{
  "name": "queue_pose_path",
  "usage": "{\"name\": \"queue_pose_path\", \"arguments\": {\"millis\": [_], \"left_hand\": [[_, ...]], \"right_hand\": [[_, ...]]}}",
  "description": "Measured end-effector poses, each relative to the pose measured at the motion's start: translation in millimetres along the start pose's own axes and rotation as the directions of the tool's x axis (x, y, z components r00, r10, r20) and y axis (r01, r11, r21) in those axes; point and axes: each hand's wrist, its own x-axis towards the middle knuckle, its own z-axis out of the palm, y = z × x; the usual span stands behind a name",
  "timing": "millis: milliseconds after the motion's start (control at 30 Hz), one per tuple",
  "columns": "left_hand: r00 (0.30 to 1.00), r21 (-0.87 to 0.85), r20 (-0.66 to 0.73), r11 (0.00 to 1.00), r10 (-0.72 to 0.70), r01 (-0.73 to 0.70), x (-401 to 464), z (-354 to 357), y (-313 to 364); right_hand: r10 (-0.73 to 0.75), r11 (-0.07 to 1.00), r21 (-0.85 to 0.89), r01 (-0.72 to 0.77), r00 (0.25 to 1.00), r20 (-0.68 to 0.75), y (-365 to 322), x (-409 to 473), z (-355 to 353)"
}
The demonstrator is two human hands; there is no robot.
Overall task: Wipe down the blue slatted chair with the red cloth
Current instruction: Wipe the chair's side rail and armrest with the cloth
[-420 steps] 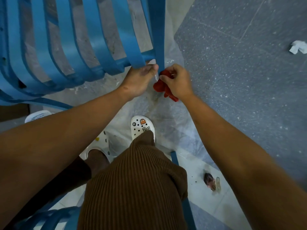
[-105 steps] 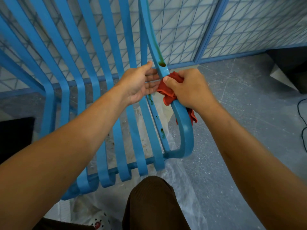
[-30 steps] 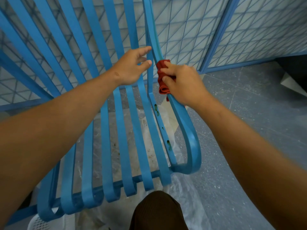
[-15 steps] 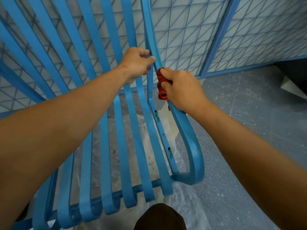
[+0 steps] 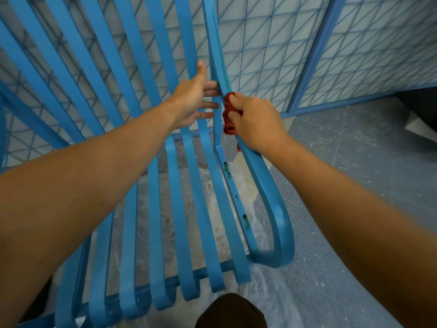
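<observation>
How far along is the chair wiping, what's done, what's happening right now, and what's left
Done: nothing can be confirmed; no slat looks visibly cleaner than another. In hand: the right hand grips the red cloth against the chair's side rail, while the left hand lies open against the slats. Left: dark green marks remain on the inner bar lower down, so that area probably still needs wiping.

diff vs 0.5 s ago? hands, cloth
Left hand let go of the slat it gripped; its fingers now lie straight against the slats. Right hand unchanged: gripping the red cloth on the chair's outer rail, at about the same height.
</observation>
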Motion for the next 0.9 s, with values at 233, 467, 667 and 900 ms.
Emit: {"name": "queue_pose_path", "arguments": {"millis": [233,467,667,900], "left_hand": [[0.999,0.044,0.05,0.999,0.02,-0.022,-3.9,6.4,-6.2],[0.994,0.009,0.104,0.999,0.044,-0.045,8.6,1.2,-18.5],[0.991,-0.081,0.132,0.996,-0.028,0.039,13.2,-4.4,-25.1],[0.975,-0.112,0.125,0.974,-0.184,0.199,-9.1,-2.1,12.3]], "right_hand": [[0.003,0.998,-0.069,-0.004,1.0,-0.015,1.8,-41.1,-2.9],[-0.013,1.0,-0.001,0.013,1.0,-0.016,2.6,-13.7,-3.7],[-0.008,0.99,0.14,0.017,0.998,-0.07,7.3,1.5,8.8],[0.06,0.967,0.248,-0.06,0.998,0.007,6.3,-34.0,-10.1]]}}
